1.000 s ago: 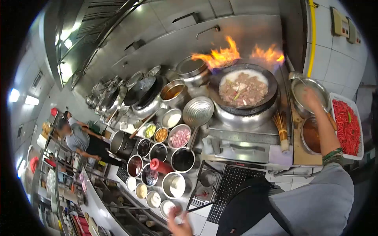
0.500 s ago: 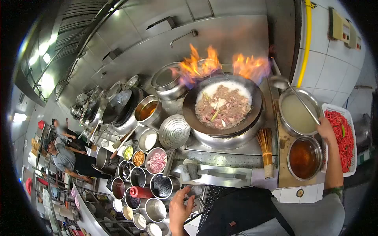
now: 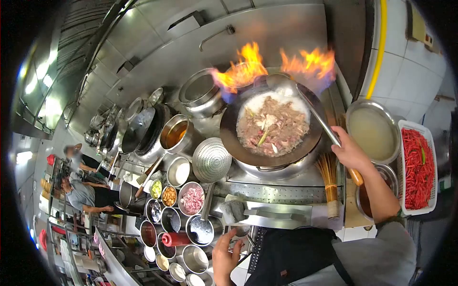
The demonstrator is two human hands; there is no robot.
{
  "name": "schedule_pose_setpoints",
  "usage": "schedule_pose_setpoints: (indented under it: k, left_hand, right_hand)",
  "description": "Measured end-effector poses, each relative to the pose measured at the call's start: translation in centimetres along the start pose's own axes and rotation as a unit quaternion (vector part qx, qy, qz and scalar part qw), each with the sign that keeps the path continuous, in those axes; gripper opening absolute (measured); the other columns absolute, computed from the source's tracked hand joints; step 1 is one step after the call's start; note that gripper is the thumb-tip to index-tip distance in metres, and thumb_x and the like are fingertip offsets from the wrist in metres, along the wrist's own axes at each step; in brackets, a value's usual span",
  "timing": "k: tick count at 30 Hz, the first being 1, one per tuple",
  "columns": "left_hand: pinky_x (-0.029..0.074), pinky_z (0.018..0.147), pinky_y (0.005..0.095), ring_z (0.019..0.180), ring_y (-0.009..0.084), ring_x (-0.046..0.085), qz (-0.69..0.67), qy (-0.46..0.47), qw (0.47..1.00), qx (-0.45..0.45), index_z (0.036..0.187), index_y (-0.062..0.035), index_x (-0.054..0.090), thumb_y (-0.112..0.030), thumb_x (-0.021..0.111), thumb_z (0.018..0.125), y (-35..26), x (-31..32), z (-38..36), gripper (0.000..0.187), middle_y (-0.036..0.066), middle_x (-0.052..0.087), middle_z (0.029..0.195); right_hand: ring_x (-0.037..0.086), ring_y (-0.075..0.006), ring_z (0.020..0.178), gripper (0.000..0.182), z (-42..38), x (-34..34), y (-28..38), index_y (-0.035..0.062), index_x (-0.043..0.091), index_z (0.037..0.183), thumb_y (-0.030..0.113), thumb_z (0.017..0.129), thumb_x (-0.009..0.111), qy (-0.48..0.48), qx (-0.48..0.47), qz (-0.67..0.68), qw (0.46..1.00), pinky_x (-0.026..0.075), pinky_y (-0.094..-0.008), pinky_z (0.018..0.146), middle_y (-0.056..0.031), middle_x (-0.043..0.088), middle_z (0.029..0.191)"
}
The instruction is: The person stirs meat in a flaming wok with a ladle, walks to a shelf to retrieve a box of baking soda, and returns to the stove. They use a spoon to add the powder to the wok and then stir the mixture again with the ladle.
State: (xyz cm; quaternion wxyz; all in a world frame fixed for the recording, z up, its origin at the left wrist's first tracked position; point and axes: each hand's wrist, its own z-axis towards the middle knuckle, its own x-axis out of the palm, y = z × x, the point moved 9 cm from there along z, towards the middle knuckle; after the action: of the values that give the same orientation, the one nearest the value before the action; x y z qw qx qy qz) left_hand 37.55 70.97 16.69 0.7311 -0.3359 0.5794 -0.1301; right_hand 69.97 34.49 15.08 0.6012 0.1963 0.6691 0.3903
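- Head view: right hand (image 3: 349,151) is closed around the long handle of a ladle (image 3: 312,110), gripping near the wooden end; the shaft runs up and left over the rim of the wok (image 3: 238,155).
- Ladle bowl sits at the far rim of the wok, close under the flames (image 3: 276,64) rising behind it.
- Wok holds sliced meat (image 3: 273,126) in pale liquid, with a few green strips on top.
- Left hand (image 3: 224,257) is low in the frame, fingers loosely curled, near the front edge of the stove, just beside the small steel seasoning bowls (image 3: 193,257); whether it touches anything I cannot tell.
- Right of the wok: a steel basin of pale liquid (image 3: 373,131), and a white tray of red chillies (image 3: 419,167) touching its right side.
- A bamboo brush (image 3: 329,178) lies between wok and right forearm.
- A perforated strainer (image 3: 211,159) rests left of the wok.
- Far left: two people stand at a counter.
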Motion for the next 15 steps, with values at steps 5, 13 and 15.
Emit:
schedule_pose_setpoints:
  k: [5, 13, 15]
  left_hand:
    - [0.052, 0.089, 0.0393, 0.101, 0.0313, 0.07, -0.019, -0.036, 0.994, -0.104, 0.118, -0.0004, 0.068, -0.007, 0.073, 0.087, 2.2, -1.8, -2.0, 0.033, 0.018, 0.073, 0.109]
    - [0.053, 0.09, 0.0422, 0.102, 0.0365, 0.069, -0.002, -0.027, 0.996, -0.079, 0.115, 0.0007, 0.07, -0.008, 0.073, 0.088, 4.2, 0.3, -2.5, 0.028, 0.02, 0.072, 0.109]
    - [0.056, 0.083, 0.0407, 0.095, 0.0353, 0.072, 0.013, -0.02, 1.0, -0.014, 0.117, 0.0002, 0.067, -0.004, 0.076, 0.085, 3.2, 0.6, -1.7, 0.034, 0.02, 0.072, 0.105]
  right_hand:
    - [0.064, -0.0471, 0.104, 0.055, 2.9, 3.8, 0.3, 0.0033, 0.032, 0.146, 0.012, 0.097, 0.056, 0.037, 0.039, -0.096, 0.994, 0.049, -0.0494, 0.093, -0.0328, 0.062, 0.118]
    - [0.049, -0.0084, 0.053, 0.035, 0.2, 6.0, 3.4, 0.006, 0.044, 0.122, 0.005, 0.092, 0.062, 0.182, 0.245, 0.46, 0.834, 0.041, -0.0286, 0.041, -0.0033, 0.054, 0.082]
    - [0.049, -0.007, 0.053, 0.03, -0.7, 5.3, 3.8, 0.0083, 0.047, 0.118, 0.004, 0.092, 0.062, 0.19, 0.251, 0.511, 0.8, 0.04, -0.0274, 0.041, -0.0025, 0.054, 0.083]
